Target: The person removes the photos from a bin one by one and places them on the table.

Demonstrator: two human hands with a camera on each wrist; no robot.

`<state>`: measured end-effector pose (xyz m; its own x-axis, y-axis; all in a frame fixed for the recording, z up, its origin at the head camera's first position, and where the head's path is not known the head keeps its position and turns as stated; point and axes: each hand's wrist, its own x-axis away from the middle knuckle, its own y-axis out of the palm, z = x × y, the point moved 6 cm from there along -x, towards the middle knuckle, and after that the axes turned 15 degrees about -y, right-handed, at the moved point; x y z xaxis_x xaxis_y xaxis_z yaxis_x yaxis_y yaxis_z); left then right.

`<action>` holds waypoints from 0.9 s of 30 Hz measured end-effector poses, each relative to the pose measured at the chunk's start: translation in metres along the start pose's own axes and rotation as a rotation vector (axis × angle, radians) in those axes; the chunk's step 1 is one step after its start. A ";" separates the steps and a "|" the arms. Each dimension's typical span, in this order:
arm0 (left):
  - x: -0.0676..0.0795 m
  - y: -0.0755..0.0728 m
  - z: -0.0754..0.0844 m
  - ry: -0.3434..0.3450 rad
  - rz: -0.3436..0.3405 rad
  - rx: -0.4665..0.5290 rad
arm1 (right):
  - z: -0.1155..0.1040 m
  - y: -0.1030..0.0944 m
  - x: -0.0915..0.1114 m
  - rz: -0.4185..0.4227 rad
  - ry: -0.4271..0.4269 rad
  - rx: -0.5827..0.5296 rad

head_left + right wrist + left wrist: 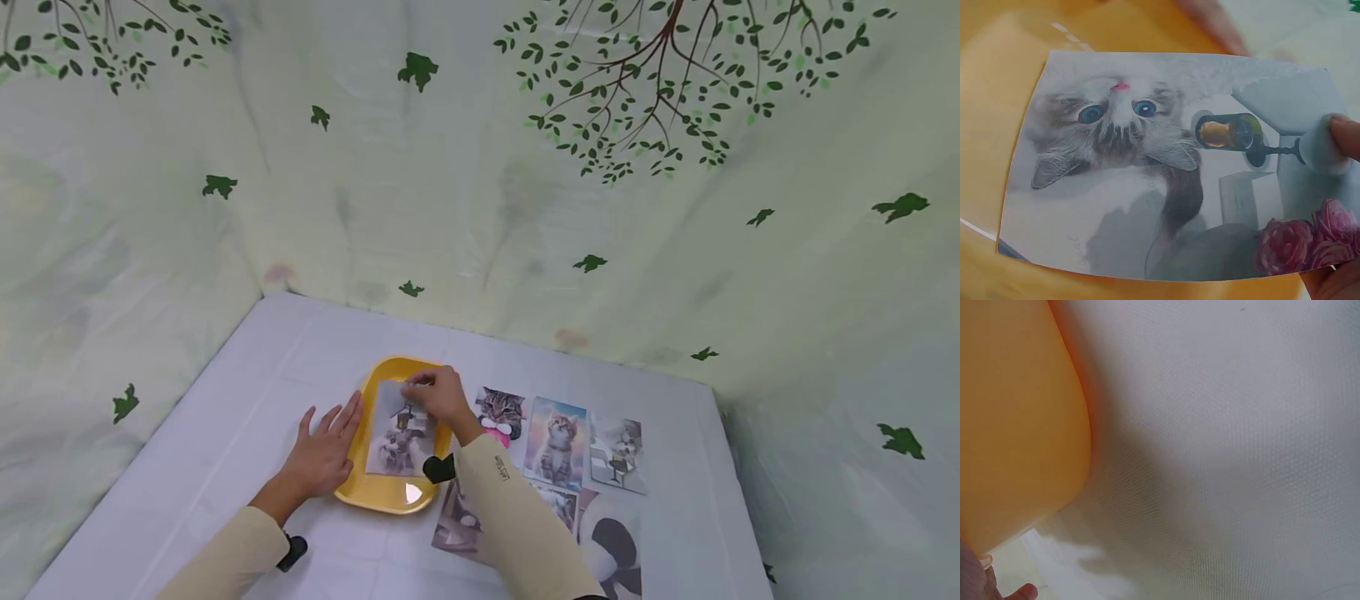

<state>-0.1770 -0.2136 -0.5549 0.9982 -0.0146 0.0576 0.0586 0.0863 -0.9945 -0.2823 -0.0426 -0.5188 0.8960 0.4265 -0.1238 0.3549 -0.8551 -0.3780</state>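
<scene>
In the head view, a picture card point(384, 421) with a blue-eyed kitten lies over the yellow tray point(393, 367). My right hand point(444, 398) pinches the card near its top. In the right wrist view, the kitten card point(1116, 219) appears upside down, with a wine glass and pink roses printed on it; the thumb point(1346, 134) presses on one end. My left hand point(321, 457) rests with spread fingers against the tray's left edge. The left wrist view shows the side of the tray point(1016, 425) and only a little of the left hand point(972, 578).
Right of the tray lie several cards: a tabby cat card point(501, 407), a kitten card with blue sky point(557, 442), and a card with a glass point(618, 450). A large black-and-white animal picture point(611, 537) lies nearer. My right sleeve point(517, 517) partly covers the nearer cards.
</scene>
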 end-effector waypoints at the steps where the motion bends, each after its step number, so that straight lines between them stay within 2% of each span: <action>1: 0.000 0.000 0.000 0.000 0.002 0.000 | -0.003 -0.007 0.000 0.012 -0.013 -0.014; 5: 0.000 0.001 0.001 0.000 -0.001 0.001 | -0.016 -0.039 0.000 0.051 -0.062 -0.107; 9: 0.000 0.002 0.001 0.008 0.001 -0.002 | -0.044 -0.077 0.008 0.068 -0.091 -0.203; 13: -0.002 0.002 0.000 0.019 0.011 -0.001 | -0.055 -0.114 0.015 0.123 -0.145 -0.233; 20: -0.005 0.005 0.000 0.021 0.004 0.003 | -0.055 -0.182 0.040 0.194 -0.185 -0.178; 27: -0.005 0.005 0.000 0.025 -0.009 0.019 | -0.043 -0.251 0.088 0.288 -0.161 -0.071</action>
<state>-0.1814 -0.2130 -0.5600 0.9971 -0.0405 0.0645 0.0685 0.1052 -0.9921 -0.2812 0.1970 -0.3952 0.9104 0.2004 -0.3619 0.1158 -0.9633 -0.2421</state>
